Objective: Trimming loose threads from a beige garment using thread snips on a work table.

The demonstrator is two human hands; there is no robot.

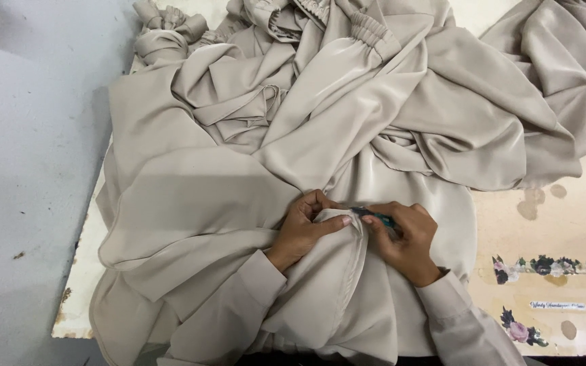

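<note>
A large beige satin garment (347, 129) lies crumpled across the table, with gathered elastic cuffs near the top. My left hand (306, 227) pinches a folded seam of the cloth and lifts it slightly. My right hand (405, 237) sits right beside it, closed around a small teal-handled cutting tool (374, 217) whose tip meets the seam between the two hands. Both of my sleeves are beige like the fabric.
The cream table top (544, 230) shows bare at the right, with floral stickers (551, 266) and a small label near its front corner. The table's worn left edge (79, 271) borders a grey floor (28, 169). More beige cloth (571, 61) is heaped at top right.
</note>
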